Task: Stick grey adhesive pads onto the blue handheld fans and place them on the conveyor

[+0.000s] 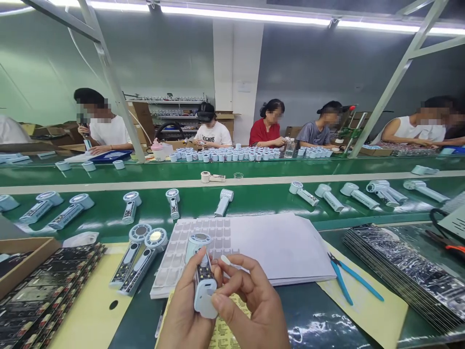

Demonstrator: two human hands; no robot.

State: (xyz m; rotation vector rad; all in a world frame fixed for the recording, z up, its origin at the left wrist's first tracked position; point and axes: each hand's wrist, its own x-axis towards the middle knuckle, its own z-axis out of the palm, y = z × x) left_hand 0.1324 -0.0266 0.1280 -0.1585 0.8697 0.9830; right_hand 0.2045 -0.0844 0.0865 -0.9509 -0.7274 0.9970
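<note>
My left hand [187, 310] is wrapped round a light-blue handheld fan [200, 242], its round head pointing away from me. A dark circuit board shows in the open side of its handle. The thumb and bent fingers of my right hand [250, 295] close on the handle's near end, at a pale-blue end piece [206, 301]. By the right index fingertip is a small whitish oval [225, 260]; I cannot tell what it is. Under the hands lies a yellow sheet of printed labels [227, 327]. Behind them is a stack of white sheets [272, 247] with grey stickers.
Two similar fans [136, 261] lie left of the stack. Blue-handled cutters [354, 278] rest on yellow paper at right. Circuit-board panels [407, 271] are piled on both sides. More fans stand along the green conveyor [254, 201]. Several co-workers sit beyond it.
</note>
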